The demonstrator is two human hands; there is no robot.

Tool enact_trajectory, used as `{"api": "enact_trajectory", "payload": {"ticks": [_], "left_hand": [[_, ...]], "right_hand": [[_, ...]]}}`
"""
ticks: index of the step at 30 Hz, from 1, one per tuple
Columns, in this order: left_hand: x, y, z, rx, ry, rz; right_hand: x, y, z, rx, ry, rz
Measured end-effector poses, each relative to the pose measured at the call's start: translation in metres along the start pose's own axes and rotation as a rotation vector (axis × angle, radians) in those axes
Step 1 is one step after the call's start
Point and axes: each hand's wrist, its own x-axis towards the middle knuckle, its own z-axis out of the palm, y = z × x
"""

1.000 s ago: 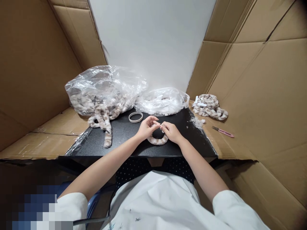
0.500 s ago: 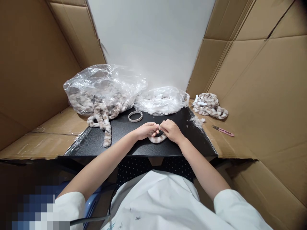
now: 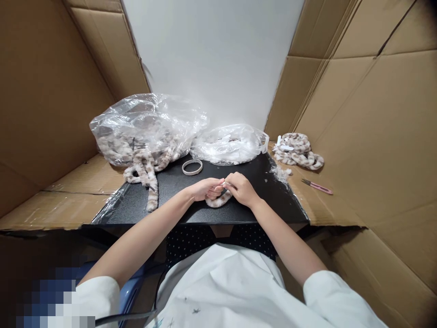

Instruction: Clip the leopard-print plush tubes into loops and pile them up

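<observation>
A fluffy brown-and-white plush strap (image 3: pixel 218 201) is bent into a loop on the black table, its ends up between my two hands. My left hand (image 3: pixel 207 188) is closed, thumb and fingers pinching one end. Close against it, my right hand (image 3: pixel 240 188) has its fingers curled round the other end. Between the fingertips shows a small bit of white; what it is I cannot make out. The joint of the two ends is mostly hidden by my fingers.
A roll of tape (image 3: pixel 192 167) lies behind my left hand. Clear plastic bags (image 3: pixel 150 118) with plush straps and white pieces stand at the back. Right of the table are coiled plush straps (image 3: pixel 297 150), white fluff (image 3: pixel 282 174) and pink thread snips (image 3: pixel 317 186).
My left hand's raised fingers have closed in, and both hands have come down slightly. The plush loop has shifted a little left and looks narrower.
</observation>
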Motion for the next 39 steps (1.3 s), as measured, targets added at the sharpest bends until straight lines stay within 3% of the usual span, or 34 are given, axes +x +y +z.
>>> {"api": "enact_trajectory", "payload": {"ticks": [3, 8, 24, 29, 32, 35, 39], "left_hand": [[0.002, -0.004, 0.005, 0.057, 0.082, 0.098], [0.007, -0.01, 0.011, 0.188, 0.186, 0.26], [0.01, -0.012, 0.006, 0.055, 0.119, 0.141], [0.011, -0.014, 0.006, 0.062, 0.168, 0.21], [0.012, -0.014, 0.01, 0.029, 0.228, 0.294], [0.012, -0.011, 0.014, -0.061, 0.21, 0.304], [0.012, -0.008, 0.015, -0.167, 0.134, 0.257]], "right_hand": [[0.0, 0.001, -0.001, 0.225, 0.046, 0.151], [0.001, 0.004, -0.002, 0.422, -0.069, 0.33], [0.002, 0.008, 0.001, 0.258, -0.034, 0.166], [0.002, 0.006, -0.001, 0.213, 0.031, 0.147], [0.001, 0.008, -0.003, 0.289, 0.219, 0.233], [0.001, 0.015, -0.001, 0.405, 0.363, 0.385], [0.002, 0.024, 0.01, 0.517, 0.227, 0.51]]}}
